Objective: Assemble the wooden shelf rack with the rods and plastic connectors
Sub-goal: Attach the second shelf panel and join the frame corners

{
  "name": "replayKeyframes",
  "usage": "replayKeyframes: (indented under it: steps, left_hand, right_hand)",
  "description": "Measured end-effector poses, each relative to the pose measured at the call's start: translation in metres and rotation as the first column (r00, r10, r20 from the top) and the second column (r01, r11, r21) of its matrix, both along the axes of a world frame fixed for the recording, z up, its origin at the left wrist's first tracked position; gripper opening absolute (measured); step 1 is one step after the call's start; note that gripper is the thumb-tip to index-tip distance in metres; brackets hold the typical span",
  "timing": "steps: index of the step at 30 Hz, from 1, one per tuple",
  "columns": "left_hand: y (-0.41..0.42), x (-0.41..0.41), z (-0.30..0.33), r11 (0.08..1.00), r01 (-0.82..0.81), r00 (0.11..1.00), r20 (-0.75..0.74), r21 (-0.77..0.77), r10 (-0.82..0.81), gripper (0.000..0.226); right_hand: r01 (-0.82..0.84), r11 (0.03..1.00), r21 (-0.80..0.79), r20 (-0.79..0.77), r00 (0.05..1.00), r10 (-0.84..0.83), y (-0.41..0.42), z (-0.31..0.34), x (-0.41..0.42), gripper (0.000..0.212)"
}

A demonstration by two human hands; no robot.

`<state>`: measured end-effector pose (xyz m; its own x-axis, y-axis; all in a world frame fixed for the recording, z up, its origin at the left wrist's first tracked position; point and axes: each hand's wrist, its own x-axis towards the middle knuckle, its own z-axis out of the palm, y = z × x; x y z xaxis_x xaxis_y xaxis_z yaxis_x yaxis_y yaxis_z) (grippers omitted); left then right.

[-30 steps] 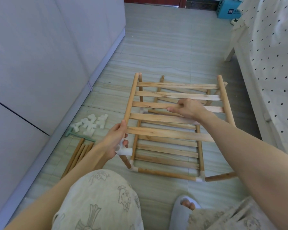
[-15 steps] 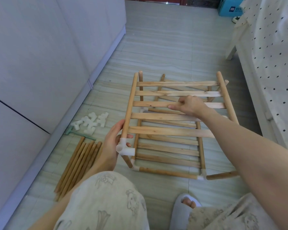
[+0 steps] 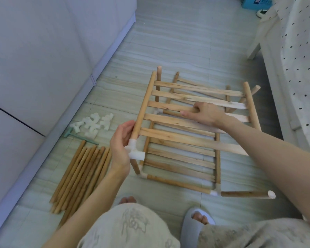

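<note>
Left hand: the person's left hand (image 3: 121, 145) was cupped around the near end of a side rod (image 3: 143, 108), thumb and fingers partly curled about the rod and the white plastic connector (image 3: 135, 153) fitted on it.
Right hand: the right hand (image 3: 203, 113) reached across the raised shelf panel (image 3: 186, 122), its fingers hooked over one of the middle slats and gripping it.
Raised panel: a slatted wooden panel, held tilted above the floor between the two hands, with its left side rod in the left hand.
Lower panel: a second slatted panel (image 3: 181, 158) lay flat on the floor directly beneath, with white connectors at its near corners and a short rod (image 3: 247, 194) sticking out to the right from one corner.
Spare rods: a bundle of loose wooden rods (image 3: 79, 176) lay side by side on the floor, just left of the left forearm.
Spare connectors: a small pile of white plastic connectors (image 3: 95, 124) sat on the floor beyond the rods, near the wall.
Tool: a pale green T-shaped tool (image 3: 75, 136) lay between the pile and the rods.
Surroundings: pale striped floor tiles (image 3: 168, 42), a grey cabinet (image 3: 43, 51) to the left, a spotted bedsheet (image 3: 302, 59) to the right.
Feet: a grey slipper (image 3: 191, 222) showed near the person's knees.
</note>
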<state>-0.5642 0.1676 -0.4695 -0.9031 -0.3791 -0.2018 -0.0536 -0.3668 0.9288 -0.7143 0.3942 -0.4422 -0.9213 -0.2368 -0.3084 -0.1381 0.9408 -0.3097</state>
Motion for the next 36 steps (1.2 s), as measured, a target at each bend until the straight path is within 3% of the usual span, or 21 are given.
replayKeyframes:
  steps: [4, 9, 13, 16, 22, 28, 31, 36]
  left_hand:
    - [-0.002, -0.005, -0.003, 0.999, -0.008, 1.000, -0.016, 0.040, 0.008, 0.040]
    - [-0.003, -0.002, -0.006, 0.992, 0.028, 0.999, -0.031, 0.125, -0.025, 0.055]
    - [-0.003, -0.004, -0.008, 0.993, 0.053, 0.999, -0.018, 0.110, -0.051, 0.054]
    - [-0.001, -0.004, -0.009, 0.993, -0.008, 1.000, 0.011, 0.120, 0.007, 0.038]
    - [0.002, -0.008, -0.008, 0.984, -0.121, 0.992, 0.053, 0.128, 0.115, 0.036]
    - [0.002, -0.011, -0.011, 0.962, -0.256, 0.966, 0.054, 0.099, 0.251, 0.013]
    - [-0.001, -0.016, -0.011, 0.957, -0.275, 0.959, 0.089, 0.089, 0.268, 0.022]
    - [0.001, -0.018, -0.008, 0.965, -0.257, 0.966, 0.027, 0.048, 0.256, 0.010]
  right_hand:
    - [-0.045, 0.997, -0.058, 0.050, 0.998, 0.048, -0.003, -0.009, 0.002, 0.061]
    - [-0.191, 0.975, 0.109, -0.026, 0.980, 0.195, -0.003, -0.011, 0.009, 0.110]
    - [-0.279, 0.929, 0.243, -0.078, 0.949, 0.306, 0.001, -0.008, 0.015, 0.123]
    - [-0.294, 0.924, 0.245, -0.090, 0.942, 0.323, 0.002, -0.009, 0.019, 0.118]
    - [-0.255, 0.941, 0.221, -0.164, 0.942, 0.294, -0.002, -0.010, 0.017, 0.089]
    - [-0.291, 0.934, 0.208, -0.226, 0.914, 0.335, -0.009, -0.011, 0.018, 0.085]
    - [-0.282, 0.940, 0.189, -0.222, 0.921, 0.321, -0.010, -0.013, 0.022, 0.082]
    - [-0.253, 0.954, 0.164, -0.220, 0.933, 0.285, -0.009, -0.016, 0.024, 0.080]
